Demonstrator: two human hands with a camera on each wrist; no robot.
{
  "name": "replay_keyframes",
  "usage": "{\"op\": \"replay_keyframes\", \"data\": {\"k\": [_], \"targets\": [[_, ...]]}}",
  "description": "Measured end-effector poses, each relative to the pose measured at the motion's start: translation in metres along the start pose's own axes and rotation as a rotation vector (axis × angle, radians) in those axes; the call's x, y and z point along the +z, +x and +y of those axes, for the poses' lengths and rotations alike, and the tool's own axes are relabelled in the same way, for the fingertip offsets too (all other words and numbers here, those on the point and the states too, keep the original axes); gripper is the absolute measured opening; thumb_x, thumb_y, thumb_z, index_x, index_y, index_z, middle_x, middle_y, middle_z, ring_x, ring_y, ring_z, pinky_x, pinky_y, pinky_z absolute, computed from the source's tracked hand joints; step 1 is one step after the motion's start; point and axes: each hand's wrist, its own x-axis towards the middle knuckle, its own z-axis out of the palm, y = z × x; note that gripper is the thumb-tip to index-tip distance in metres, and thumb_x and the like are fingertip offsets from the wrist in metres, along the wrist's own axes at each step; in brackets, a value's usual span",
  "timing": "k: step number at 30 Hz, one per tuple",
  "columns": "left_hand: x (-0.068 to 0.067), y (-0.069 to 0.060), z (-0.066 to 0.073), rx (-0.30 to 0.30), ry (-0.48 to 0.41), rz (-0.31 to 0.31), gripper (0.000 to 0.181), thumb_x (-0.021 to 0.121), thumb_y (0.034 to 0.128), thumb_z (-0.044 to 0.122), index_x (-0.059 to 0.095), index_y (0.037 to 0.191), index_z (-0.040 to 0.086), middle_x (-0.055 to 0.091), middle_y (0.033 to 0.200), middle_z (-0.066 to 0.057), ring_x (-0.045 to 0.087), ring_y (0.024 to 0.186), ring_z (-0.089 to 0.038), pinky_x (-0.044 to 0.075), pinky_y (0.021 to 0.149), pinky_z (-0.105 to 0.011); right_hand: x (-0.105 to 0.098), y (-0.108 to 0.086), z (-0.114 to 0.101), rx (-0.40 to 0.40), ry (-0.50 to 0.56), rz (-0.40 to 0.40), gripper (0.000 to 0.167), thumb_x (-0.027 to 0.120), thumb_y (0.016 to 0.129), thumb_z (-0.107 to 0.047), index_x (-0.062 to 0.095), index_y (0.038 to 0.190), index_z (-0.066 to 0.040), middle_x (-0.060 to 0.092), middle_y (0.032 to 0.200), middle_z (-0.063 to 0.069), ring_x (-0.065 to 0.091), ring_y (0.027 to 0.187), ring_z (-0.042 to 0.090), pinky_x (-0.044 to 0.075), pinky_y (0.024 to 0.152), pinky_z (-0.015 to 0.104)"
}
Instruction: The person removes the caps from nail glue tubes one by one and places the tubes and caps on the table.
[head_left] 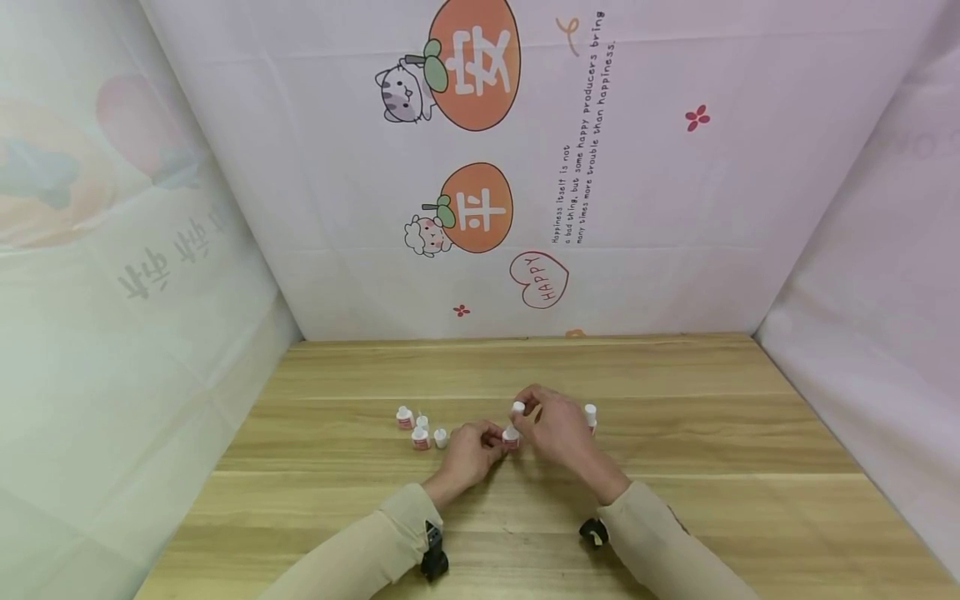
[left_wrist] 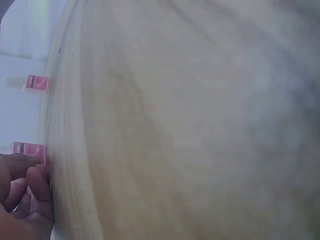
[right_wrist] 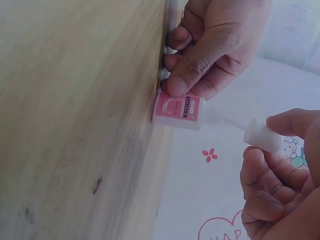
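In the head view my left hand (head_left: 467,458) pinches a small bottle (head_left: 511,440) with a pink label, keeping it upright on the wooden table. The right wrist view shows the left thumb and fingers on the sides of this bottle (right_wrist: 177,111). Above it, my right hand (head_left: 558,429) holds a white cap (right_wrist: 262,137) between thumb and fingers. A thin brush stem (right_wrist: 232,123) runs from the cap toward the bottle's neck; whether its tip is still inside cannot be made out. The left wrist view shows the left hand (left_wrist: 25,195) only in part.
Left of the hands stand two uncapped bottles, one behind (head_left: 405,419) and one in front (head_left: 421,439), with white caps (head_left: 440,437) beside them. A capped bottle (head_left: 591,418) stands right of the right hand. Printed white cloth (head_left: 637,250) walls the table's back and sides.
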Motion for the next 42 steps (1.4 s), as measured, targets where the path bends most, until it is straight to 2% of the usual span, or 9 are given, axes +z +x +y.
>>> {"op": "replay_keyframes", "data": {"k": [7,12,17,24,28,33,38,42], "targets": [[0.0,-0.002,0.0,0.012,-0.009,0.0,0.01,0.076,0.0878,0.009,0.074,0.097,0.008,0.075,0.088,-0.004,0.066,0.075,-0.006,0.051,0.064,-0.018,-0.006,0.001,0.004,-0.009,0.041,0.047,0.014,0.074,0.089,-0.03,0.065,0.093,-0.021,0.064,0.078,-0.008,0.057,0.069,0.008,0.045,0.06,0.026],[-0.001,-0.003,-0.002,0.017,-0.013,-0.001,0.01,0.076,0.0868,0.008,0.073,0.096,0.007,0.074,0.085,-0.003,0.065,0.073,-0.005,0.051,0.064,-0.018,-0.009,0.001,0.006,-0.018,0.041,0.056,0.016,0.075,0.087,-0.029,0.064,0.092,-0.019,0.064,0.077,-0.007,0.056,0.068,0.007,0.045,0.061,0.025],[-0.005,-0.006,-0.005,0.007,-0.047,-0.003,0.01,0.076,0.0855,0.004,0.072,0.095,0.003,0.073,0.083,-0.006,0.066,0.071,-0.007,0.052,0.062,-0.017,-0.01,0.001,0.007,-0.017,0.054,0.032,0.017,0.075,0.085,-0.03,0.063,0.09,-0.02,0.065,0.078,-0.007,0.056,0.069,0.007,0.046,0.063,0.025],[-0.011,-0.012,-0.011,0.003,-0.036,0.005,0.01,0.077,0.0853,0.006,0.073,0.094,0.005,0.074,0.083,-0.005,0.062,0.068,-0.003,0.051,0.061,-0.016,-0.009,0.001,0.007,-0.017,0.05,0.009,0.018,0.076,0.083,-0.029,0.061,0.088,-0.02,0.064,0.079,-0.006,0.056,0.071,0.009,0.047,0.065,0.026],[-0.015,-0.016,-0.014,0.006,-0.03,-0.003,0.01,0.076,0.0861,0.006,0.073,0.095,0.005,0.074,0.086,-0.005,0.062,0.069,-0.003,0.05,0.06,-0.017,-0.005,0.002,0.008,-0.024,0.05,-0.004,0.017,0.075,0.082,-0.028,0.065,0.092,-0.019,0.067,0.083,-0.005,0.058,0.072,0.008,0.048,0.066,0.025],[-0.02,-0.021,-0.016,0.006,-0.022,-0.01,0.01,0.075,0.0875,0.006,0.073,0.097,0.006,0.073,0.086,-0.005,0.061,0.07,-0.004,0.05,0.06,-0.017,0.0,0.0,0.008,-0.061,0.008,-0.033,0.017,0.072,0.084,-0.028,0.073,0.099,-0.02,0.071,0.086,-0.006,0.058,0.072,0.006,0.048,0.065,0.025],[-0.025,-0.025,-0.015,0.006,-0.015,-0.009,0.01,0.075,0.087,0.007,0.073,0.096,0.006,0.073,0.085,-0.005,0.059,0.067,-0.001,0.049,0.058,-0.017,0.003,-0.001,0.005,-0.049,-0.031,-0.08,0.01,0.07,0.085,-0.029,0.072,0.094,-0.027,0.069,0.085,-0.01,0.056,0.07,0.005,0.046,0.063,0.026],[-0.027,-0.028,-0.017,0.025,-0.014,0.003,0.011,0.076,0.0861,0.006,0.073,0.096,0.004,0.074,0.084,-0.006,0.059,0.066,-0.001,0.049,0.058,-0.017,0.008,-0.001,0.003,-0.034,-0.06,-0.103,0.01,0.074,0.083,-0.028,0.07,0.092,-0.026,0.067,0.08,-0.012,0.053,0.065,0.004,0.043,0.06,0.025]]}}
